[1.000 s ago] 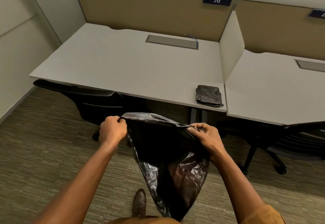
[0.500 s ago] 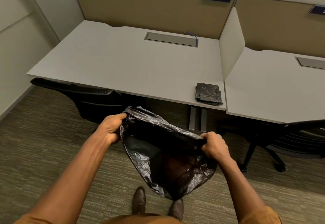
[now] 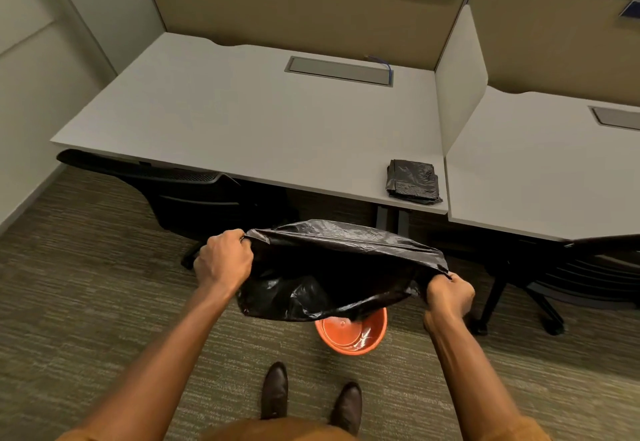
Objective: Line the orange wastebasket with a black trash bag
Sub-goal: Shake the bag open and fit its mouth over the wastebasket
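A black trash bag (image 3: pixel 332 267) hangs spread wide between my hands, its mouth stretched open in the air. My left hand (image 3: pixel 223 258) grips the bag's left rim and my right hand (image 3: pixel 450 296) grips the right rim. Below the bag, on the carpet in front of my shoes, stands the orange wastebasket (image 3: pixel 353 335). The bag hides the far part of its rim, and its inside looks bare.
A grey desk (image 3: pixel 242 121) stands ahead with a folded stack of black bags (image 3: pixel 412 181) near its right front corner. A black office chair (image 3: pixel 194 194) is tucked under it at left. Another chair base (image 3: pixel 519 298) sits to the right. My shoes (image 3: pixel 275 390) are below.
My hands have pulled farther apart, stretching the bag's mouth wide and lifting its body. The orange wastebasket, hidden behind the bag before, now shows beneath it.
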Available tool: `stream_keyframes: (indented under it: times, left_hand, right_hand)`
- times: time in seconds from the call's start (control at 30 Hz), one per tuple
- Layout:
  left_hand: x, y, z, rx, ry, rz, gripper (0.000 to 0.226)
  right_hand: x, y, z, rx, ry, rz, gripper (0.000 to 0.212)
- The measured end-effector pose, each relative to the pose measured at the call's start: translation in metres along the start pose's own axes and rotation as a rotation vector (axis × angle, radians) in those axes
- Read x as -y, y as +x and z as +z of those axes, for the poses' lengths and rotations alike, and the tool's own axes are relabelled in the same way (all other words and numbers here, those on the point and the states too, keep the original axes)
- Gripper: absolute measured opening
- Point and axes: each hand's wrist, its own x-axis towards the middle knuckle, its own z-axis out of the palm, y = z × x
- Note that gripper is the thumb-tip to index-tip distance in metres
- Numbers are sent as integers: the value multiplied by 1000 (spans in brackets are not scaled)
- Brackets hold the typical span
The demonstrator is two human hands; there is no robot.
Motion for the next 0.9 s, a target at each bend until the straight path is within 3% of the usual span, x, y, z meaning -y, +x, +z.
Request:
stream_keyframes:
  times: [0.1,0.2,0.37,0.47,0.6,0.9]
  left_hand:
    - [1,3,5,75,-163,-123,30]
    - [0,9,17,183,-584,-376,25]
    - [-4,19,34,301,-1338,-783,21]
    - [2,20,47,365,-1428,-881,20]
    - [8,16,57,380,-1464,-944,38]
    - [14,0,81,417,-1335,-855,57]
  right_hand:
    - [-5,-3,1,36,113,133,24]
    - [-5,-7,0,59,291,340,26]
    - [-3,-10,-7,73,428,479,34]
    - [-4,-9,-10,83,484,535,48]
    - [-14,-3,-18,61,411,545,19]
    - [-61,32,-39,270,164,663,32]
